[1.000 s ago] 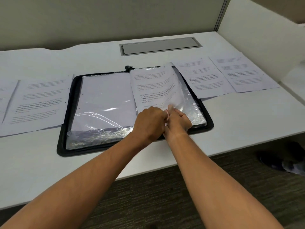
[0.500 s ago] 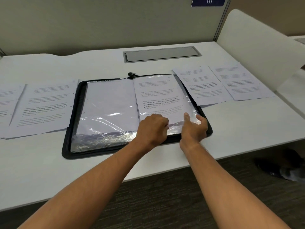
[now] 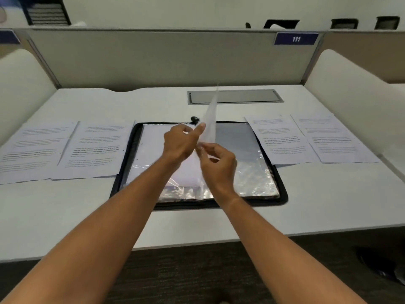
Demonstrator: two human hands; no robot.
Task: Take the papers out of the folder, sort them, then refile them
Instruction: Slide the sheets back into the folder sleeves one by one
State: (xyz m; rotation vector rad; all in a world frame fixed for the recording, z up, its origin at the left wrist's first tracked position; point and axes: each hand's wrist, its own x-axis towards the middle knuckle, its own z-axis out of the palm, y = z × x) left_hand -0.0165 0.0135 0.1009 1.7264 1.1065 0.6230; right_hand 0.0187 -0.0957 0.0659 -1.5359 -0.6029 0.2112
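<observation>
Both hands meet at frame centre on one raised sheet (image 3: pixel 210 119), which stands nearly edge-on to the camera and rises toward the upper middle of the frame. The left hand (image 3: pixel 180 142) pinches it between thumb and forefinger on its left face; the right hand (image 3: pixel 217 160), just below and to the right, has its fingers curled onto the sheet's lower edge. Whether the sheet is a paper alone or a paper in a clear sleeve cannot be told.

Beneath the hands the black zip folder (image 3: pixel 282 194) lies open and flat at mid-frame, glossy plastic sleeves (image 3: pixel 252 172) on its right half and a white page (image 3: pixel 153 150) on its left.

Two printed papers (image 3: pixel 65 150) lie side by side left of the folder, the nearer one touching its edge; two more papers (image 3: pixel 311 139) lie to its right. Bare white desk (image 3: pixel 65 216) runs along the lower edge of the tabletop and behind the folder up to a grey cable hatch (image 3: pixel 235 96).

The papers' text is too blurred to read. A blue tag (image 3: pixel 296 38) on the partition at upper right reads "111".
</observation>
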